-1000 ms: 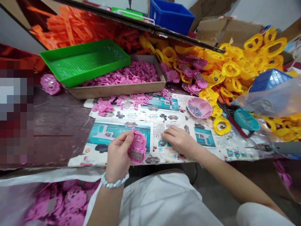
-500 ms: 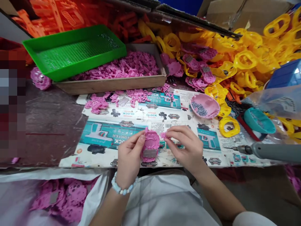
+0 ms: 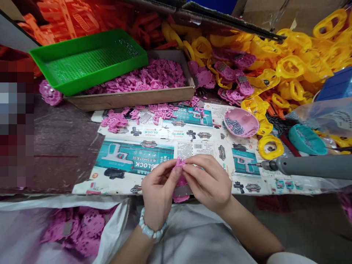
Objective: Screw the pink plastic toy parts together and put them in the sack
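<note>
Both hands meet over the front edge of the bench at a pink plastic casing (image 3: 182, 193) with a grey metal plate at its lower end. My left hand (image 3: 161, 185) is closed on the casing's left side, thumb across its upper part. Fingertips of my right hand (image 3: 210, 179) pinch at the casing's top end, against a small pink plastic part (image 3: 180, 162). The fingers hide most of the casing and how the small part sits on it. Printed cardboard (image 3: 165, 146) lies beneath, with loose pink parts (image 3: 114, 121) farther back.
A wooden tray (image 3: 132, 98) of pink parts stands behind, a green basket (image 3: 88, 60) resting on it. To the right are a pink bowl of screws (image 3: 242, 123), a teal bowl (image 3: 308, 139), yellow rings (image 3: 271, 146) and a grey electric screwdriver (image 3: 308, 167). A white sack (image 3: 115, 223) hangs lower left.
My right hand has moved left to the casing, bringing the small pink part to its top end. The casing has shifted slightly down and right and is now mostly covered by fingers.
</note>
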